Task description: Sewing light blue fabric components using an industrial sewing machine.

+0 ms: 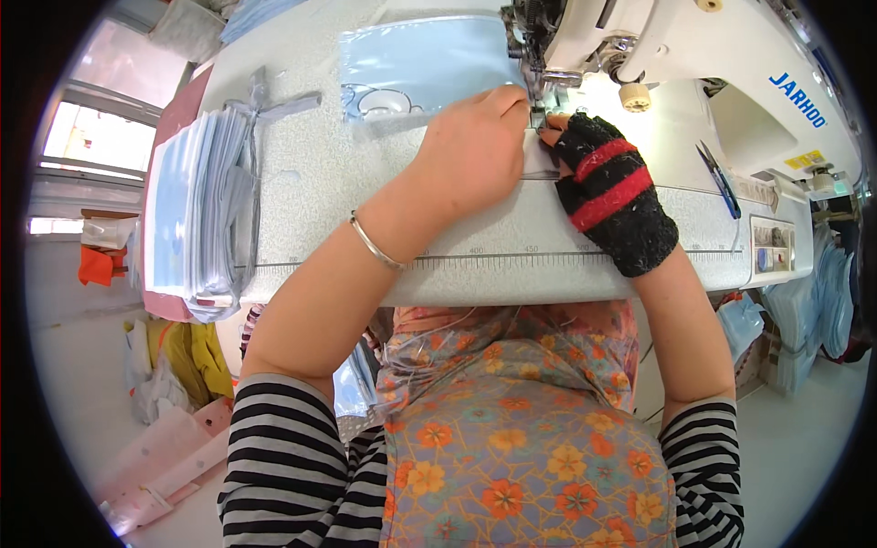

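Note:
At the presser foot (537, 114) of a white sewing machine (639, 41), my two hands meet from either side. My left hand (480, 151), bare with a silver bangle at the wrist, is closed with its fingertips pinched just left of the foot. My right hand (614, 192) wears a black fingerless glove with red stripes; its bent fingers press together just right of the foot. Whatever the fingertips hold is hidden or too small to name. Behind my left hand, a light blue fabric panel (429, 64) with a printed cartoon figure lies flat, reaching to the needle area.
A thick stack of pale blue pieces (196, 205) tied with a grey strip (260, 105) stands on the table's left. Thread snips (719, 180) lie to the right. A ruler scale (493, 258) runs along the front edge. More blue fabric (804, 301) hangs at the lower right.

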### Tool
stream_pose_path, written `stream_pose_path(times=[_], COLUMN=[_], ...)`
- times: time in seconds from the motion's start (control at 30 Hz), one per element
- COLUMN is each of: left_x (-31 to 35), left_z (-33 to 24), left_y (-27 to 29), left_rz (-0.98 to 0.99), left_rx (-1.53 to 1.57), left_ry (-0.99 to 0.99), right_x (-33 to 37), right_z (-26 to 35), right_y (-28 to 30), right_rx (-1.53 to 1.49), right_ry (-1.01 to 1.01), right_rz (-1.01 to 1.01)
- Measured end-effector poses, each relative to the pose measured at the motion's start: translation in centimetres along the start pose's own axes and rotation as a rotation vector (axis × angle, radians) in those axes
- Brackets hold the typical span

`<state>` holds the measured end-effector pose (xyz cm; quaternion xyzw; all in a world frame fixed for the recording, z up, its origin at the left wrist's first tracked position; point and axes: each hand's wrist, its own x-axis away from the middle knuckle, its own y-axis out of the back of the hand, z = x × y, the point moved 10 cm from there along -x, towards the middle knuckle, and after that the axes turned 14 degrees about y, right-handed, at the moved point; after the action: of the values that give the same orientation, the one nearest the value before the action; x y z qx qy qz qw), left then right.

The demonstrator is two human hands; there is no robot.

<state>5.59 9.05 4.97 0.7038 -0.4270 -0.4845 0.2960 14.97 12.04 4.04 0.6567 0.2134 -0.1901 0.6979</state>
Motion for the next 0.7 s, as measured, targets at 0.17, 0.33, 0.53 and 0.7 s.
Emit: stream_pose_path(times=[0.17, 0.33, 0.53, 0.7], left_x=[0.0, -0.3, -1.0, -2.3], left_z=[0.9, 4.6, 5.8, 8.6], left_y=[2.6, 3.1, 2.5, 2.9], left_rz=[-0.231, -0.199, -0.113, -0.125], left_rx=[-0.058, -0.234, -0.246, -0.313], left_ry=[-0.069, 0.149, 0.218, 0.298], right_x=[0.3, 0.3, 0.2, 0.2], right_z=[-0.5, -0.9, -1.0, -1.5], right_y=[0.3, 0.5, 0.5, 0.3], right_rx=[-0.003, -0.021, -0.012, -0.102], right_ry=[-0.053, -0.082, -0.063, -0.127], right_rz=[-0.009, -0.034, -0.028, -0.079])
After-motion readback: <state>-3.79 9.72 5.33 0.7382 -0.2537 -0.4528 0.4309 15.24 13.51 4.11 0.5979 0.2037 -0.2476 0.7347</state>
